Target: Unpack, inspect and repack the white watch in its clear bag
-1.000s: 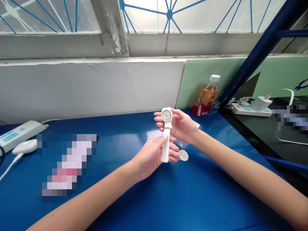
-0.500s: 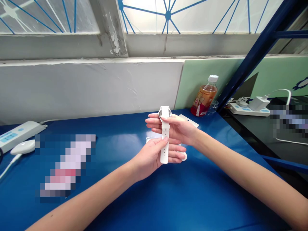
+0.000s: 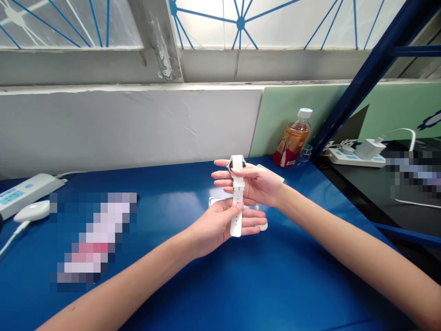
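Note:
A white wristwatch (image 3: 237,181) hangs between my two hands above the blue table, its strap running nearly straight up and down. At its upper end, by the watch case, my right hand (image 3: 260,183) holds it with the thumb over the strap and the fingers stretched out behind. Lower down, my left hand (image 3: 220,223) pinches the punched tail of the strap under its thumb, other fingers extended to the right. The watch's dial is turned away or covered. Behind my hands, small white items (image 3: 263,226) lie partly hidden on the table.
A drink bottle (image 3: 292,140) with a white cap stands against the wall at the back right, beside a clear cup (image 3: 305,153). White power strips lie at the left (image 3: 25,195) and far right (image 3: 356,158). A blurred-out object (image 3: 96,236) rests at left on the blue table (image 3: 172,294).
The watch and both hands have dipped slightly, and its top has tilted a little to the right. The right hand's fingers have spread further apart. Both hands keep hold of the strap.

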`<state>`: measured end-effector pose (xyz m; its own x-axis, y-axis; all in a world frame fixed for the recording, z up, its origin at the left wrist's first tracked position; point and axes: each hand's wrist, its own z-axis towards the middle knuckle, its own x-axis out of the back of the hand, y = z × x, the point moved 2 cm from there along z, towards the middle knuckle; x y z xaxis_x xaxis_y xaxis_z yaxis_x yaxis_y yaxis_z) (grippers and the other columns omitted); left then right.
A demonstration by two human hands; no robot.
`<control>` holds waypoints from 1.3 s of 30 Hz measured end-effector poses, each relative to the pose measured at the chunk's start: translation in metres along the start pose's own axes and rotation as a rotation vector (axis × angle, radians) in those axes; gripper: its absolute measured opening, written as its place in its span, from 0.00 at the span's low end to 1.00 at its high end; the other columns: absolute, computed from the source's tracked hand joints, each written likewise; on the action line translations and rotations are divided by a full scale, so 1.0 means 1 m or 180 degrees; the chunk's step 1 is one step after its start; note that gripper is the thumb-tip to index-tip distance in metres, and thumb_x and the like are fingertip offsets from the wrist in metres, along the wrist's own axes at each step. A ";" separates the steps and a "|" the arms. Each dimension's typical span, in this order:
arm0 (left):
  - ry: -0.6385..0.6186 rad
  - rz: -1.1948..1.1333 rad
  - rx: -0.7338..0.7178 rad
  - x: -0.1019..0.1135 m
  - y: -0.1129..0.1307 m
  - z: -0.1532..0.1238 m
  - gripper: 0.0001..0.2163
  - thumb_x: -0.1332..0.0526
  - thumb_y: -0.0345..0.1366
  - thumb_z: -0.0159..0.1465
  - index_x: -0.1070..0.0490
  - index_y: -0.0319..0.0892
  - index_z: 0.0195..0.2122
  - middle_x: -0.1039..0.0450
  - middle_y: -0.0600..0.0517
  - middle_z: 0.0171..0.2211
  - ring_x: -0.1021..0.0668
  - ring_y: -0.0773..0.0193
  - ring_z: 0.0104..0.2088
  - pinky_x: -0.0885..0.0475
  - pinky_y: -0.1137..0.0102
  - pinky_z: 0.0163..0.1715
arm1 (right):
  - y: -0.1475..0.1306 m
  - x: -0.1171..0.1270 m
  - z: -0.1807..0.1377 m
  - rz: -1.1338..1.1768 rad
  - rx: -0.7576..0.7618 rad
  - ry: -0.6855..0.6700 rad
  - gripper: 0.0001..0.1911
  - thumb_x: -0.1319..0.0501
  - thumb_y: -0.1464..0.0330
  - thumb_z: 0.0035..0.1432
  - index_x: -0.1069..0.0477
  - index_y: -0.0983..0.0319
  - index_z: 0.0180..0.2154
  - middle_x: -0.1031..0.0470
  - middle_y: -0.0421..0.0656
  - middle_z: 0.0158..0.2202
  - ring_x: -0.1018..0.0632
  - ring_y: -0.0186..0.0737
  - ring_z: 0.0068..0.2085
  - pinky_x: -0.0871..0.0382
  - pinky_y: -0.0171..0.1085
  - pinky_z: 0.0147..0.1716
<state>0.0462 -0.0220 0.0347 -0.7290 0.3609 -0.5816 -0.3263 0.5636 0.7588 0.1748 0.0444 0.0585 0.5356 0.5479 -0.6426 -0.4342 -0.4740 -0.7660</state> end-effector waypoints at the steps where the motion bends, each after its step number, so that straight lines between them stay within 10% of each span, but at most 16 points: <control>1: 0.0031 -0.0007 -0.0006 0.000 0.000 0.000 0.09 0.43 0.30 0.70 0.31 0.31 0.48 0.21 0.32 0.42 0.17 0.49 0.43 0.27 0.54 0.49 | 0.000 0.001 0.000 0.0006 -0.0031 0.0007 0.18 0.49 0.77 0.65 0.32 0.65 0.54 0.20 0.48 0.46 0.18 0.38 0.44 0.24 0.36 0.45; 39: 0.0012 0.0133 0.0091 0.003 0.000 0.001 0.11 0.40 0.32 0.68 0.26 0.28 0.45 0.23 0.31 0.46 0.19 0.47 0.47 0.28 0.57 0.51 | 0.000 -0.003 0.000 0.0088 -0.0215 -0.0053 0.31 0.61 0.55 0.70 0.30 0.68 0.53 0.24 0.53 0.52 0.22 0.47 0.50 0.37 0.48 0.58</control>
<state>0.0448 -0.0199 0.0327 -0.7439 0.3819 -0.5485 -0.2782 0.5693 0.7736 0.1731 0.0424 0.0606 0.5119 0.5450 -0.6641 -0.3984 -0.5343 -0.7456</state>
